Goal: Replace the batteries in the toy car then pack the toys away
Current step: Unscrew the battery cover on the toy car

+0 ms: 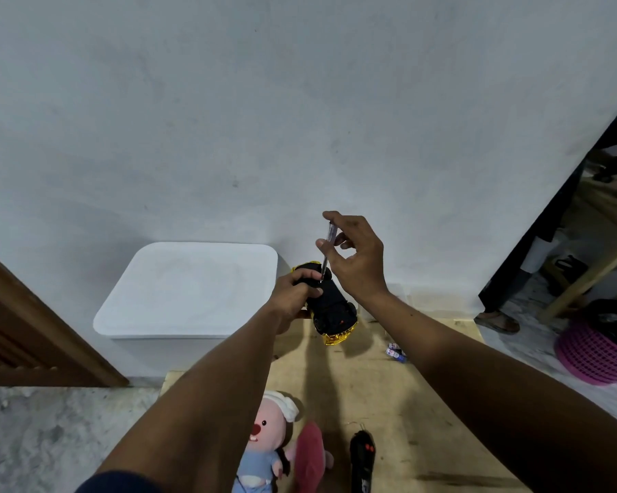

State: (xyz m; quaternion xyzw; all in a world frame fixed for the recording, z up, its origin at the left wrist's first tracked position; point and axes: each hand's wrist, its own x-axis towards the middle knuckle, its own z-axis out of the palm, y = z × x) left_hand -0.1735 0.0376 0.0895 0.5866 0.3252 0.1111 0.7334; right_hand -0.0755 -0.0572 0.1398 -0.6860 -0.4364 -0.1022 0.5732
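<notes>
A white box (pixel 187 290) stands at the far left against the wall, its lid on, so what it holds cannot be seen. At the right, on the floor, a pink basket (pixel 591 354) holds a dark object (pixel 609 318) too dim to make out.

The left hand (pixel 292 297) grips the toy car (pixel 331 307), fingers curled round its far end. The car is held above the wooden worktop (pixel 424 403) with its black underside up and yellow body below. The right hand (pixel 356 257) pinches a slim screwdriver (pixel 326 250) between thumb and fingers, the tip down on the car's underside beside the left fingers.

A few batteries (pixel 395 353) lie on the worktop right of the car. Near the person lie a pink plush toy (pixel 264 443) and a black remote (pixel 362 457).
</notes>
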